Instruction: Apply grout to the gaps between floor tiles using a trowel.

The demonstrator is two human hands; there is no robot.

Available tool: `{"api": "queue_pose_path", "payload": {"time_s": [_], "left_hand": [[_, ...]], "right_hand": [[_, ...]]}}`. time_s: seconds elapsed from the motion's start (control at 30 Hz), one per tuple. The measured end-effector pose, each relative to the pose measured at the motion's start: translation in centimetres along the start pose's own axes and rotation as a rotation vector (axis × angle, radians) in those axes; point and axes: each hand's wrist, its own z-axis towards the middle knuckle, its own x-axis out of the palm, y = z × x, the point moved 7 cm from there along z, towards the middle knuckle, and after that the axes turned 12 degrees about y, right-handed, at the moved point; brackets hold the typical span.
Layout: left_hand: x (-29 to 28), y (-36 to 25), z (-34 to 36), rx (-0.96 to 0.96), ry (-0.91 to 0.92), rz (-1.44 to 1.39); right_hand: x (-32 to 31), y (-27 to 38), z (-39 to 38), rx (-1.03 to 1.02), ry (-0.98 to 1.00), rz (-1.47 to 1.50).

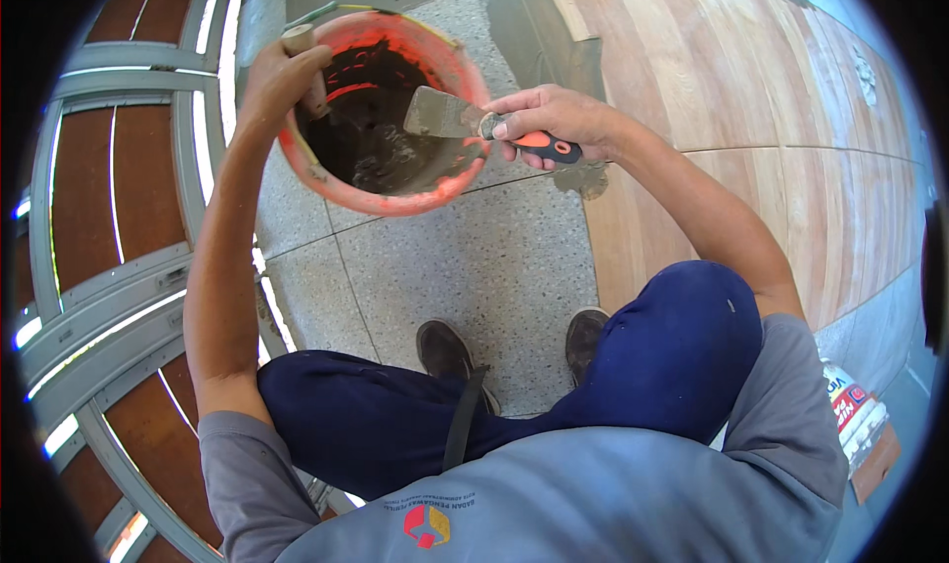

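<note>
The right hand is closed around the orange-and-black handle of a putty knife, with the index finger laid forward along the neck of the tool. The flat metal blade extends from this grip toward the person's left and sits inside the mouth of an orange bucket, its face smeared with grey mortar. The mortar lies in the bucket bottom, just below and to the left of the blade tip. The left hand is clamped on the bucket's far-left rim, where it also wraps a short wooden handle that stands out of the bucket beside the fingers. The bucket is tilted with its open mouth toward the person. Below both grips lies a speckled grey tile floor; to the right of the knife hand runs wood-patterned tiling. Both shoes rest on the grey tiles, well below the bucket.
</note>
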Motion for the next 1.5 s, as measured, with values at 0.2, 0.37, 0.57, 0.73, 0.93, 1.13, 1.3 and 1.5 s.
{"api": "queue_pose_path", "payload": {"time_s": [0.2,0.37,0.57,0.73,0.93,1.13,1.3,1.5], "left_hand": [[1.1,-0.1,0.3,0.180,0.239,-0.148],[0.1,2.8,2.4,0.002,0.119,-0.092],[-0.4,4.8,4.3,-0.129,0.100,-0.026],[-0.1,3.6,4.6,-0.093,0.075,0.040],[0.3,4.2,5.6,-0.094,0.156,-0.006],[-0.6,5.5,5.6,-0.089,0.097,0.049],[-1.1,6.1,6.2,-0.061,0.073,0.104],[-1.1,6.6,7.1,-0.081,0.090,0.139]], "right_hand": [[-3.7,-3.3,-9.1,-0.099,-0.238,0.130],[-8.0,-7.2,-20.5,-0.265,-0.486,0.226],[-13.8,-12.9,-34.5,-0.272,-1.072,0.204],[-18.4,-16.4,-41.4,-0.151,-1.439,0.025],[-22.0,-17.9,-42.1,0.359,-1.743,-0.846],[-20.9,-20.0,-36.6,0.757,-1.554,-0.866],[-18.3,-18.4,-36.4,0.724,-1.446,-0.819],[-21.6,-14.7,-39.0,0.641,-1.623,-0.699]]}}
